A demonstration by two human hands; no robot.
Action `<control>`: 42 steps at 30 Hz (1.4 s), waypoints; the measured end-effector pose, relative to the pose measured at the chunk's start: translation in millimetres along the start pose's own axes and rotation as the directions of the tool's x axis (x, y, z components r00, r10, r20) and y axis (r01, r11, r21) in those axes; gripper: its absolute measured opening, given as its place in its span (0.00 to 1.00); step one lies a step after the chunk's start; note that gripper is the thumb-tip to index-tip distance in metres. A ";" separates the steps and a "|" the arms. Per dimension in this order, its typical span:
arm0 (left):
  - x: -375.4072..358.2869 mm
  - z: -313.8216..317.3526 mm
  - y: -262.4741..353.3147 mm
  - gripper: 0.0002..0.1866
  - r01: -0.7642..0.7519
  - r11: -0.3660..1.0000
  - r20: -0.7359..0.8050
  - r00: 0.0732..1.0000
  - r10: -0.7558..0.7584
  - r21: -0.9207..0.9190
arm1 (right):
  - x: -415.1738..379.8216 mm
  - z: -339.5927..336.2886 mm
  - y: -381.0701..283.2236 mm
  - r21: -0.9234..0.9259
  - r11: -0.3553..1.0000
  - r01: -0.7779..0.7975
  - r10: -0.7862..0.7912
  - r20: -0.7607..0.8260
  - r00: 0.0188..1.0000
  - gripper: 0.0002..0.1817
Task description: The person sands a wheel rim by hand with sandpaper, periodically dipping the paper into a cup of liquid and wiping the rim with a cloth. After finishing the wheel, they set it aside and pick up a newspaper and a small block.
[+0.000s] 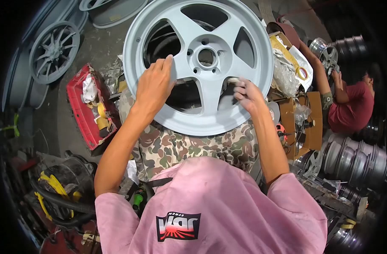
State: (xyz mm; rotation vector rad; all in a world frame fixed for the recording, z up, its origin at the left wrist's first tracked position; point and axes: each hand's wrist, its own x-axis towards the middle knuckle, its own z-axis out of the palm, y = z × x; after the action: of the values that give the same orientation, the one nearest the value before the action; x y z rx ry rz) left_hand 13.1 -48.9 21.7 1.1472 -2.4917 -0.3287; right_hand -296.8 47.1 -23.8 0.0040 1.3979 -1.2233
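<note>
A light-grey, five-spoke car wheel [207, 77] lies face up across my lap, over camouflage-patterned trousers [193, 142]. My left hand [156, 82] is over the left spoke, with its fingers at the far edge and its thumb at the near edge, gripping it. On the right, my right hand [247, 94] is curled at the lower-right window of the wheel, by a spoke. A small pale strip [233, 79] sticks out from its fingertips, and its kind is not clear. Grey dust coats those fingers.
A red tray [81, 120] with tape and crumpled paper stands at left. More wheels [54, 51] lean behind it. A cardboard box [309, 127], plastic bags and a tape roll [302, 73] are at right. Beyond, a person in a red shirt [352, 108] handles another wheel near stacked rims [356, 158].
</note>
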 end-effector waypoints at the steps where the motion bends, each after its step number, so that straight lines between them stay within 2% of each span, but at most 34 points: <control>1: -3.0 -2.5 -1.7 0.38 0.013 1.000 -0.006 1.000 -0.013 -0.001 | 7.1 -24.1 -3.0 0.086 0.996 0.005 -0.006 0.017 1.000 0.10; 2: -7.0 -3.9 -3.5 0.36 0.027 0.999 -0.002 1.000 -0.027 0.021 | 10.0 -36.9 -2.3 0.175 0.985 0.003 -0.008 0.030 1.000 0.10; 3: -10.4 -3.8 -4.1 0.34 0.035 0.999 0.005 0.999 -0.035 0.042 | -1.9 -22.0 -2.7 0.170 0.985 -0.005 0.000 0.030 1.000 0.10; 4: -13.6 -0.6 -0.8 0.34 0.030 0.999 0.019 0.999 -0.030 0.035 | -27.3 6.1 -2.9 -0.129 0.987 0.095 -0.090 0.046 0.995 0.10; 5: -14.1 4.2 6.0 0.30 -0.019 1.000 -0.083 0.996 0.018 -0.004 | -44.5 25.9 3.3 -0.414 0.890 0.191 -0.172 0.081 0.982 0.11; 6: -12.1 7.9 13.0 0.27 -0.067 0.997 -0.200 0.978 0.059 -0.036 | -35.4 28.0 26.2 -0.438 0.871 0.223 -0.180 0.139 0.974 0.13; 7: -14.2 9.6 23.6 0.27 -0.072 0.997 -0.203 0.977 0.062 -0.040 | -33.3 28.5 43.9 -0.784 0.372 0.498 -0.472 0.302 0.828 0.13; 9: -30.2 8.9 46.1 0.20 -0.147 0.978 -0.186 0.975 0.119 -0.146 | -45.8 -0.5 29.2 -0.900 0.153 0.409 -0.064 0.404 0.913 0.16; 10: -41.8 11.3 49.6 0.17 -0.158 0.972 -0.103 0.985 0.141 -0.176 | -52.8 -12.8 25.7 -0.900 0.145 0.411 -0.066 0.405 0.912 0.16; 11: -52.7 14.2 52.5 0.15 -0.161 0.965 -0.019 0.987 0.161 -0.208 | -58.8 -25.6 25.0 -0.824 -0.222 0.522 -0.079 0.549 0.832 0.16; 12: -59.6 14.4 55.0 0.15 -0.124 0.973 0.103 0.984 0.146 -0.194 | -61.2 -37.3 21.1 -0.624 -0.554 0.551 -0.026 0.675 0.737 0.17; 14: -74.5 22.0 53.4 0.16 -0.134 0.985 0.157 0.976 0.150 -0.105 | -42.4 -33.8 -29.5 -0.466 -0.797 0.384 0.151 0.462 0.874 0.13; 15: -82.1 27.3 50.1 0.18 -0.155 0.988 0.196 0.969 0.153 -0.009 | -29.5 -39.4 -53.8 -0.402 -0.845 0.353 0.138 0.472 0.871 0.14; 16: -92.0 36.8 44.6 0.20 -0.165 0.986 0.155 0.975 0.160 0.020 | -25.0 -48.8 -80.0 -0.249 -0.907 0.340 0.105 0.648 0.754 0.22; 17: -93.9 38.9 43.6 0.20 -0.157 0.987 0.148 0.977 0.151 0.026 | -21.4 -41.0 -101.6 -0.127 -0.920 0.370 0.206 0.648 0.733 0.25; 19: -101.0 42.2 47.1 0.21 -0.210 0.972 0.044 0.978 0.206 0.102 | -28.7 -39.4 -102.3 -0.036 -0.926 0.376 0.257 0.668 0.698 0.26; 20: -102.8 44.0 49.9 0.23 -0.200 0.975 0.092 0.977 0.192 0.096 | -31.4 -45.2 -91.3 -0.035 -0.926 0.377 0.259 0.667 0.698 0.26; 22: -105.9 52.7 55.1 0.23 -0.199 0.977 0.112 0.975 0.190 0.079 | -41.1 -63.2 -55.7 -0.362 -0.867 0.342 0.058 0.608 0.792 0.23; 23: -107.4 57.2 58.8 0.24 -0.206 0.976 0.135 0.971 0.197 0.064 | -47.8 -57.7 -41.6 -0.360 -0.851 0.382 0.121 0.573 0.810 0.19; 25: -107.8 63.9 68.2 0.24 -0.235 0.972 0.122 0.965 0.231 0.025 | -53.8 -56.5 -22.7 -0.332 -0.637 0.695 0.159 0.826 0.540 0.17; 27: -108.6 64.4 71.3 0.24 -0.259 0.966 0.121 0.959 0.258 -0.007 | -33.9 -69.3 -39.3 -0.355 -0.764 0.538 0.162 0.702 0.694 0.15; 28: -107.4 61.3 71.7 0.24 -0.238 0.971 0.137 0.961 0.239 -0.022 | -37.8 -54.3 -59.0 -0.400 -0.844 0.356 0.037 0.619 0.785 0.14; 29: -105.9 56.6 71.1 0.24 -0.217 0.976 0.145 0.965 0.219 -0.033 | -40.2 -47.8 -78.5 -0.379 -0.867 0.322 0.005 0.640 0.768 0.16; 31: -103.1 47.2 63.0 0.22 -0.181 0.984 0.139 0.974 0.180 -0.005 | -10.7 -87.8 -47.1 -0.246 -0.881 0.404 0.101 0.736 0.669 0.18; 33: -102.9 40.4 54.6 0.20 -0.096 0.995 0.170 0.981 0.096 -0.004 | -31.8 -72.3 11.7 -0.418 -0.819 0.393 -0.031 0.716 0.697 0.16; 34: -100.3 35.1 51.5 0.16 -0.117 0.993 0.060 0.991 0.117 0.003 | -49.4 -44.1 20.0 -0.551 -0.664 0.506 0.052 0.640 0.766 0.12; 35: -93.6 24.6 46.2 0.16 -0.113 0.993 0.048 0.993 0.112 0.017 | -66.9 -24.1 29.1 -0.658 -0.376 0.653 -0.016 0.709 0.705 0.14; 36: -86.0 5.8 42.0 0.15 0.005 0.987 0.020 1.000 -0.002 -0.161 | -73.6 -12.6 29.6 -0.678 -0.302 0.671 0.005 0.702 0.712 0.16; 37: -75.5 -16.5 37.7 0.14 0.107 0.934 0.016 0.994 -0.108 -0.341 | -77.7 -9.3 24.0 -0.683 -0.299 0.666 -0.012 0.701 0.713 0.16; 38: -60.7 -48.5 27.7 0.11 0.004 0.934 -0.165 0.984 -0.068 -0.359 | -80.9 -8.0 15.0 -0.744 -0.186 0.642 -0.008 0.655 0.756 0.16; 39: -53.6 -89.7 19.5 0.11 0.120 0.894 -0.197 0.955 -0.223 -0.431 | -83.7 -9.7 6.9 -0.793 -0.077 0.604 0.006 0.606 0.796 0.16; 40: -43.2 -143.0 25.2 0.19 0.091 0.964 -0.417 0.888 -0.192 -0.250 | -83.8 -13.3 -0.2 -0.855 -0.003 0.519 0.012 0.519 0.855 0.17; 41: -43.1 -186.3 18.5 0.19 0.066 0.993 -0.612 0.783 -0.115 -0.102 | -83.4 -16.8 -5.7 -0.857 -0.028 0.515 0.007 0.515 0.857 0.17; 42: -47.0 -230.4 12.2 0.19 0.017 0.998 -0.742 0.670 0.038 0.067 | -84.2 -21.6 -9.2 -0.862 -0.093 0.498 -0.081 0.505 0.859 0.17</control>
State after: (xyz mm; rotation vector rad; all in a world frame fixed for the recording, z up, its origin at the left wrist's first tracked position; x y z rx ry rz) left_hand 131.7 -17.3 222.7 1.0104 -1.7720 0.2166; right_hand -294.4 109.8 37.1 -1.6242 1.7470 -0.1375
